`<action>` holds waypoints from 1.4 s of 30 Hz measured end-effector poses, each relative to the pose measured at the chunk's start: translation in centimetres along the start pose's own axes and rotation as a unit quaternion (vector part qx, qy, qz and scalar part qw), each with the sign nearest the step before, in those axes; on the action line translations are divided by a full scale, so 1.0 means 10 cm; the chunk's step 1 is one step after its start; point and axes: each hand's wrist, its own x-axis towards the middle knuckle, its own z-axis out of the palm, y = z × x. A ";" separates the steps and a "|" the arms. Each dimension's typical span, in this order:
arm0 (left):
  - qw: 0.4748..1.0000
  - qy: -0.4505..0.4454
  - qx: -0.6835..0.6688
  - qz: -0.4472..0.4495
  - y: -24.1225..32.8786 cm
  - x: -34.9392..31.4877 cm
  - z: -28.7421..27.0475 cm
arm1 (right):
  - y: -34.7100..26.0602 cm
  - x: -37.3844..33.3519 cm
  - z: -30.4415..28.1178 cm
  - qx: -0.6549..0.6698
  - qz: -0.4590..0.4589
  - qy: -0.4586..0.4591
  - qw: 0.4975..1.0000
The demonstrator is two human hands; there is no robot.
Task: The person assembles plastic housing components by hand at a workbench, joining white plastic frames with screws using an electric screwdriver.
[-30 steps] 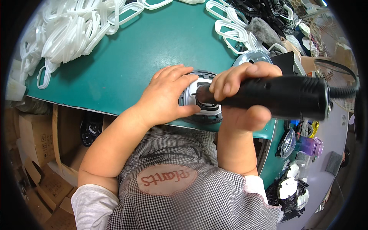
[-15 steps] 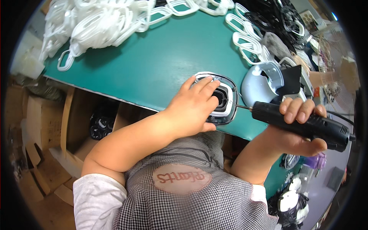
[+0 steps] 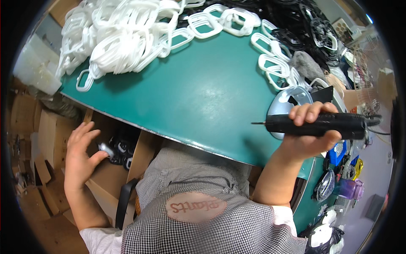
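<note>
Fingers of my right hand wrapped tight round the black rotary tool, held level above the near edge of the green desk, thin bit pointing left over bare surface. Cable trails off to the right.

Left hand down beside the desk, over an open cardboard box. Fingers spread, thumb near a small grey piece; cannot tell if it is pinched or only touched. Dark framed parts lie in the box just past the thumb.

Grey oval housing sits on the desk behind the tool, partly hidden by my knuckles. Heap of white plastic frames at the far left; more white frames and black ones along the far edge.

Risks, as I judge them:
- Bit is exposed and aimed toward my left side; bringing the left hand up carelessly could meet the tip.
- Eyes on the box, tool hand unwatched: it could dip and score the desk.
- Loose hold on the grey piece could drop it among the dark parts.
- Cable could snag clutter at the right.
</note>
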 end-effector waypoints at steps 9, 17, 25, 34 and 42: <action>0.949 0.066 -0.181 0.250 1.23 1.71 0.49 | 0.24 -0.02 -0.21 -0.022 0.056 0.047 0.997; 0.956 0.129 -0.122 0.234 2.42 4.09 0.97 | 0.27 -0.05 -0.41 0.058 0.088 0.017 0.994; 0.996 -0.025 0.051 0.068 2.91 5.57 1.47 | 0.15 0.00 -0.48 0.049 0.124 -0.075 0.988; 0.992 -0.031 0.023 0.122 2.94 5.16 1.10 | 0.17 0.04 -0.49 0.069 0.144 -0.103 0.982; 0.935 0.190 -0.188 0.235 2.37 4.57 0.46 | 0.19 -0.10 -0.43 0.143 0.140 0.016 0.980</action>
